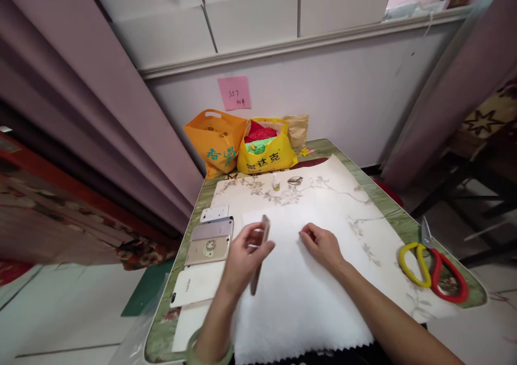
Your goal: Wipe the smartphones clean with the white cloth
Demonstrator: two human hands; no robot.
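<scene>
My left hand (245, 254) grips a thin phone (260, 257) tilted on its edge above a white cloth (299, 300). The phone's faces are hardly visible. To the right, my right hand (323, 245) rests over the cloth, fingers curled together, with nothing seen in them. Left of my left hand lie several phones in a column: a small white one (214, 213), a grey one (210, 230), a gold one (197, 251) with a ring on its back, and a larger white one (194, 287).
Scissors (427, 246) with yellow and red handles lie at the right edge. An orange bag (218, 144), a yellow bag (269, 158) and a brown pouch (298, 131) stand at the back. A small bottle (276, 182) and glasses-like item (295, 181) sit nearer.
</scene>
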